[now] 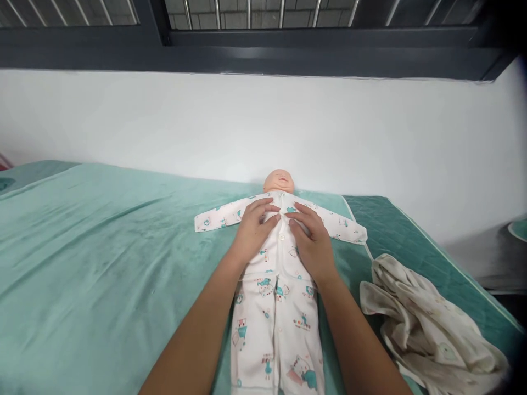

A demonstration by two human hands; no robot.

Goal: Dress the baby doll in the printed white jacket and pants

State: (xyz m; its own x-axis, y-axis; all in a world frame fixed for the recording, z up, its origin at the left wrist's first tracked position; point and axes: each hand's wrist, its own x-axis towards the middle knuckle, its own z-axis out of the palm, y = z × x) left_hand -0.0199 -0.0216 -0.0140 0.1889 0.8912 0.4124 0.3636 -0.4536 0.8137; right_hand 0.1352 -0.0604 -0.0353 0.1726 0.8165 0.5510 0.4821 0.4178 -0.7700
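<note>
A baby doll (279, 181) lies on its back, its head toward the wall. It wears a white printed baby jacket (281, 255) with buttons down the front, and white printed pants (255, 340) below. Both sleeves stretch out sideways. My left hand (256, 225) rests on the left side of the jacket's chest, fingers spread. On the opposite side of the front opening lies my right hand (310, 236), its fingers also apart. The fingertips of both hands come close to the button line near the upper chest. No grasped cloth is visible in either hand.
A crumpled pale cloth (428, 323) lies to the right of the doll. Light green bedding (102, 263) spreads under the doll, with a darker green quilted mat (395, 230) at the right. Behind stand a white wall (164, 126) and a dark barred window frame (255, 55).
</note>
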